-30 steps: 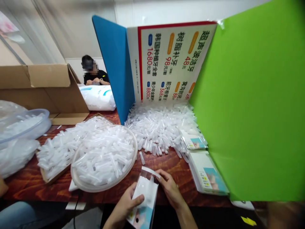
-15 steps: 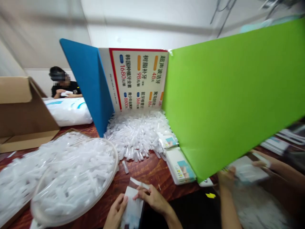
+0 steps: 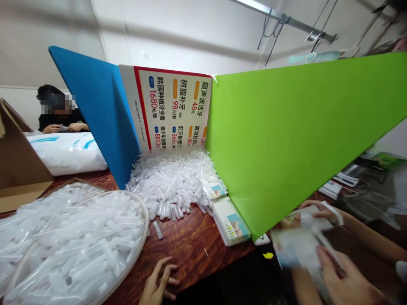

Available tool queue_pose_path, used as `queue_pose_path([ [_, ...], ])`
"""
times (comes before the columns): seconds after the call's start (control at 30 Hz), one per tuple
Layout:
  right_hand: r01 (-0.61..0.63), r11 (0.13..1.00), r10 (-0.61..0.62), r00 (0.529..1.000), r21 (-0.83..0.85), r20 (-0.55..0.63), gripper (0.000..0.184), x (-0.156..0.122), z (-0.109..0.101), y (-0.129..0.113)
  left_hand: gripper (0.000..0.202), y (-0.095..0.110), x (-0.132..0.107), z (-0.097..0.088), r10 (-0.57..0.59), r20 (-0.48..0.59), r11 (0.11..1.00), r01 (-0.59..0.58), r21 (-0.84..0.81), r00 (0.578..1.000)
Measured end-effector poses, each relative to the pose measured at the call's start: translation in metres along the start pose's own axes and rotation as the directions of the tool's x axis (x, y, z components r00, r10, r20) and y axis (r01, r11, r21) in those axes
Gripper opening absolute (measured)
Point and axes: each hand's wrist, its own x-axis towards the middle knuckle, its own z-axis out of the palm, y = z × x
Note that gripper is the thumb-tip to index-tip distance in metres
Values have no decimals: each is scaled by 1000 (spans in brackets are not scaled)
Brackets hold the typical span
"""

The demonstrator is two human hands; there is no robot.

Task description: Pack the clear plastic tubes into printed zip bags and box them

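My left hand (image 3: 159, 281) hovers over the front edge of the table, its fingers spread and holding nothing. Far to the right, my right hand (image 3: 348, 275) is closed on a flat white packet (image 3: 295, 248) with a pale blue print, blurred by motion. Similar packets lie in a stack (image 3: 230, 222) beside the green panel, with another packet (image 3: 214, 189) just behind. Left of my left hand is a round white basin (image 3: 144, 214) heaped with small clear plastic tubes (image 3: 92, 237). One loose tube (image 3: 157, 230) lies on the wood.
A blue panel (image 3: 92, 114), a printed board (image 3: 173, 112) and a green panel (image 3: 286, 140) stand around a tube pile (image 3: 174, 182). At right, a co-worker's hands (image 3: 327, 212) hold another packet. Another person (image 3: 60, 112) sits behind a white plastic bundle (image 3: 66, 152). A cardboard box (image 3: 22, 156) stands left.
My right hand has carried the white packet from in front of me far to the right. My left hand has let go of it and opened. The view has turned rightward.
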Motion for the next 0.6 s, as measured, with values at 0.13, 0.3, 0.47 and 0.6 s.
queue_pose_path([
  [0.13,-110,989,117,991,99,-62,40,-6,-1,-43,75,-4,-2,-4,27,37,1000,-27,-10,999],
  [0.3,316,846,-437,873,429,219,29,-35,54,-96,74,-12,-4,-2,50,11,999,-50,-7,999],
  [0.47,522,795,-599,755,309,266,56,-51,117,-88,69,-8,-11,2,55,-9,998,-55,4,998],
  [0.6,617,751,-659,717,235,226,36,-59,120,-67,72,-5,-14,8,50,-21,998,-51,-34,999],
])
